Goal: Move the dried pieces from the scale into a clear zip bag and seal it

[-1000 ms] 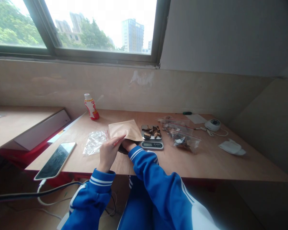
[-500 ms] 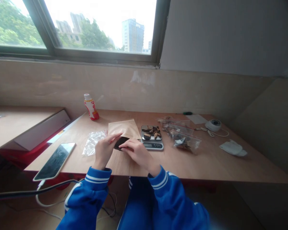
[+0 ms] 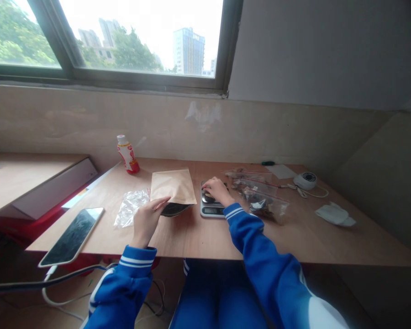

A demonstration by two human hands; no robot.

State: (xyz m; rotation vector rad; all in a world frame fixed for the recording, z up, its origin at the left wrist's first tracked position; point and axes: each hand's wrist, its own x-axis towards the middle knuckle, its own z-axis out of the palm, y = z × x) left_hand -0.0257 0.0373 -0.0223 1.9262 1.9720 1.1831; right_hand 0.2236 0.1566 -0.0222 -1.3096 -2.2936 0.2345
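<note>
My left hand (image 3: 148,218) pinches the front edge of a kraft paper bag (image 3: 173,183) that lies on the table. The bag's mouth gapes towards me and shows a dark inside. Over the kitchen scale (image 3: 213,211) is my right hand (image 3: 219,190), its fingers bent down and close together at the dried brown pieces (image 3: 208,198) on the plate. The hand covers most of those pieces, and its fingertips are partly hidden. Just right of the scale lie several clear zip bags (image 3: 260,201) holding dark dried pieces.
A crumpled clear plastic bag (image 3: 130,208) and a phone (image 3: 71,235) with a charging cable lie on the left. Behind them stands a drink bottle (image 3: 128,155). A white dome camera (image 3: 305,180), a white cloth-like item (image 3: 334,214) and a paper sheet (image 3: 280,171) are on the right.
My right hand has left the paper bag's mouth and moved right onto the scale. My left hand still holds the bag, whose mouth now gapes more widely.
</note>
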